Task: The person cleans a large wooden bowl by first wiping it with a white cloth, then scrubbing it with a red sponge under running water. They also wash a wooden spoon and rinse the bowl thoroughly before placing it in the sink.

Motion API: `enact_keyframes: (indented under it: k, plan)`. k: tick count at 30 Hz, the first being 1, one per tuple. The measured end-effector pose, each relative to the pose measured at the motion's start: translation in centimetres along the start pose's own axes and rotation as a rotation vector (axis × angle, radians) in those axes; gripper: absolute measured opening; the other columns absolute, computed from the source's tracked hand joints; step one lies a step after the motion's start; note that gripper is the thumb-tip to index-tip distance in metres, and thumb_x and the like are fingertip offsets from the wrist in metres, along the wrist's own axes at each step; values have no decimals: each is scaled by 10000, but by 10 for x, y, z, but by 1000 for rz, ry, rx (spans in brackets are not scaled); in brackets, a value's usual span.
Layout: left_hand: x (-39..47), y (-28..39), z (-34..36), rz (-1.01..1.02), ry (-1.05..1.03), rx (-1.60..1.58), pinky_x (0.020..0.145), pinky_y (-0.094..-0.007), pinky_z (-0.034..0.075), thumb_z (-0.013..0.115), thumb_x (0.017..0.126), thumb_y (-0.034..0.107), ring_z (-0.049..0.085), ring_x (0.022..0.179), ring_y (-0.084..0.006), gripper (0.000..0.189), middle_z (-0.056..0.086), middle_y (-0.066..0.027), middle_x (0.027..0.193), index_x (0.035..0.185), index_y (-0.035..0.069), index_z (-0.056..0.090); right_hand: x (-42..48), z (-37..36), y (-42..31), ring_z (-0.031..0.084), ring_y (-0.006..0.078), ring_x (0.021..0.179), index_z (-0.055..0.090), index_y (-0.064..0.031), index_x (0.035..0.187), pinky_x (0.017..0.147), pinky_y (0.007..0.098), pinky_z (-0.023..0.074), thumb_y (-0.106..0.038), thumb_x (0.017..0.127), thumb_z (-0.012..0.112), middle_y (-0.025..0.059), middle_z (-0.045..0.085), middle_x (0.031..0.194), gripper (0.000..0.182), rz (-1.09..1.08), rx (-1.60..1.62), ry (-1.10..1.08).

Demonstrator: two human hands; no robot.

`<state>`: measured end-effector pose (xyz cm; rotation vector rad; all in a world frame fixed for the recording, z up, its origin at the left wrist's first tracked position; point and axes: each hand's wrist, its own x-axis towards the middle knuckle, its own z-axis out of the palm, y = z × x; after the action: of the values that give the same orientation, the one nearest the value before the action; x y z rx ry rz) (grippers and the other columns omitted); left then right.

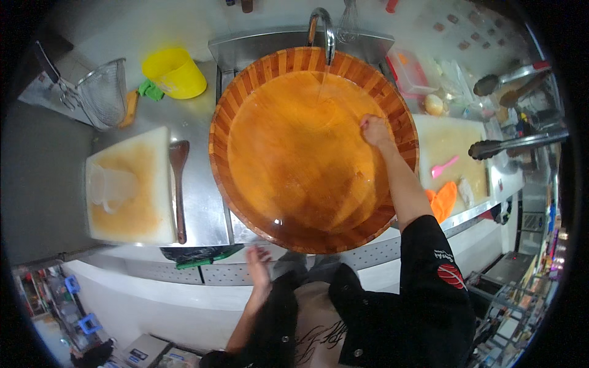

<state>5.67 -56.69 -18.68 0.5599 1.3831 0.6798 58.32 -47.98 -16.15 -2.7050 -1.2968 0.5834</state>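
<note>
In front of me a large round wooden tub [216, 152] sits over the sink, holding water that looks orange against the wood. A thin stream runs into it from the chrome faucet [330, 39] at its back. My right hand [376, 131] is at the inner right side of the tub, at the water, its fingers curled; whether it grips something small I cannot tell. My left hand [258, 267] hangs in front of the tub's near edge, fingers apart and slightly blurred, holding nothing. A dark wooden paddle [179, 188] lies on the steel counter to the left.
Left of the tub are a yellow bucket [177, 73], a mesh strainer [105, 94] and a white cutting board [161, 184] bearing a plastic jug [114, 184]. To the right, another board [423, 133] holds a pink spoon [444, 167], near an orange cloth [444, 201] and tongs [515, 143].
</note>
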Motion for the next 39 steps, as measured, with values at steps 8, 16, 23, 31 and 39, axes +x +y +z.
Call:
enact_keyframes:
  k: [8, 16, 23, 31, 39]
  plan:
    - [31, -30, 55, -503, -572, -415, 1125, -620, 238, 272, 925, 740, 238, 1456, -339, 816, 238, -102, 1585, 1536, 199, 236, -125, 31, -69, 598, 397, 1030, 605, -55, 1008, 890, 495, 458, -249, 953, 459, 181, 663, 1048, 248, -229, 49, -198]
    - [3, -25, 74, -479, -533, -397, 1031, -556, 363, 342, 813, 860, 372, 1345, -307, 931, 367, -83, 1493, 1468, 198, 336, -347, 17, -85, 613, 329, 951, 644, -56, 996, 851, 444, 458, -503, 848, 653, 130, 661, 963, 471, -526, -61, 83]
    - [10, -40, 66, -553, -452, -443, 987, -506, 363, 428, 738, 901, 471, 1111, -257, 968, 490, -65, 1283, 1347, 149, 440, -334, 84, -60, 579, 180, 833, 562, -136, 835, 723, 328, 427, -507, 793, 681, 0, 572, 825, 392, -791, -154, 524]
    - [-9, -17, 25, -544, -542, -376, 1007, -504, 378, 461, 733, 895, 412, 1304, -319, 1107, 380, -130, 1452, 1481, 98, 284, -360, 42, -90, 561, 149, 690, 527, -154, 738, 605, 281, 416, -514, 753, 720, -24, 521, 714, 409, -831, -135, 656]
    - [6, -14, -15, -154, -1071, -172, 889, -374, 504, 307, 897, 762, 513, 1245, -295, 914, 421, -139, 1475, 1510, 86, 249, -390, -8, -124, 511, 128, 581, 524, -157, 672, 540, 266, 385, -563, 714, 775, -32, 486, 643, 480, -783, -10, 739]
